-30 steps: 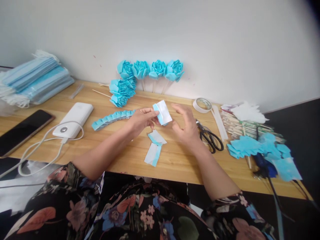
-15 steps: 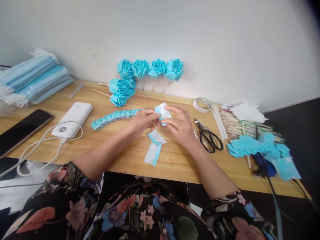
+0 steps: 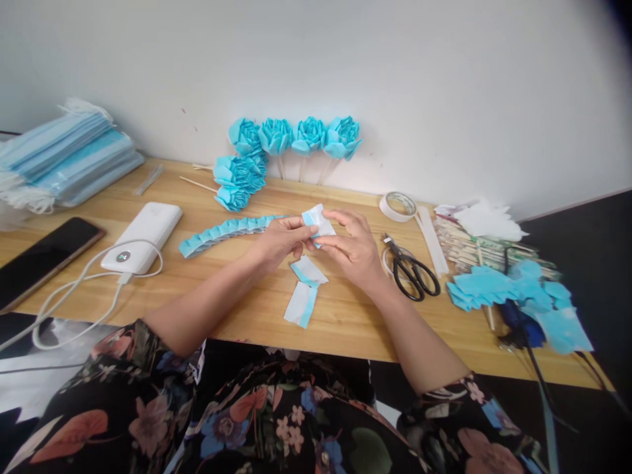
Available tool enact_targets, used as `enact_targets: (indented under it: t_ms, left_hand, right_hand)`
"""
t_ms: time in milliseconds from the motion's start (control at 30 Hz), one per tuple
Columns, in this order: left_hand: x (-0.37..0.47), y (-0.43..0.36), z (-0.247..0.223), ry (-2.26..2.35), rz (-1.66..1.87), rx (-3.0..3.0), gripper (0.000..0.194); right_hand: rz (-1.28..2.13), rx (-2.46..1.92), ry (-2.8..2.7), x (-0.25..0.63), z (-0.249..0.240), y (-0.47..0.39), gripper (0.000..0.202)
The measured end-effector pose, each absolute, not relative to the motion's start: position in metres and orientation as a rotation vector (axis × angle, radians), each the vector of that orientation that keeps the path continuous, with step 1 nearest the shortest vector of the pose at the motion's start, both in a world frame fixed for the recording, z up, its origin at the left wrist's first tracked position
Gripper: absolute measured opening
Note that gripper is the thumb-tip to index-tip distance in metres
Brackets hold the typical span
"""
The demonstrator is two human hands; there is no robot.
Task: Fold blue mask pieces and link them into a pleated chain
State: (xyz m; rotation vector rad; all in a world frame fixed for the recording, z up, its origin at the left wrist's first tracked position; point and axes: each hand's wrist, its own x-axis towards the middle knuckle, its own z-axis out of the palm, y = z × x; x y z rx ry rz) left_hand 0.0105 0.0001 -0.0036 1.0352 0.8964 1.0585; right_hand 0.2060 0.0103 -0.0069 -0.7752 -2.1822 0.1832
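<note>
Between my two hands is a small blue-and-white fabric piece point(image 3: 322, 222), raised over the middle of the wooden table. My left hand point(image 3: 284, 240) pinches its left edge between thumb and fingers. On its right side, my right hand point(image 3: 351, 243) grips it with the thumb below and the fingers along the top. Two similar loose pieces lie just beneath: an upper fabric piece point(image 3: 309, 269) and a lower fabric piece point(image 3: 299, 304), overlapping at a corner. A pleated blue strip point(image 3: 222, 234) curves away to the left, its right end partly behind my left hand.
Several blue fabric roses point(image 3: 311, 135) lean at the wall. A stack of face masks point(image 3: 69, 158), phone point(image 3: 49, 260) and corded power bank point(image 3: 143, 237) are left. Black-handled scissors point(image 3: 415, 273), tape roll point(image 3: 397, 205), wooden sticks point(image 3: 451, 243) and a glue gun point(image 3: 521, 326) are right.
The fabric piece has tilted slightly and its top edge looks more bent over. Both hands keep their hold with only small finger movement. The view has shifted a little.
</note>
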Motion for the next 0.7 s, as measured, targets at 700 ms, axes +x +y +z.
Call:
enact_targets:
  t_ms: [700]
  left_hand:
    - [0.015,-0.007,0.005,1.009,1.128,1.122,0.032]
  right_hand:
    - [1.164,-0.962,-1.486,0.195,-0.013,0.004,0.020]
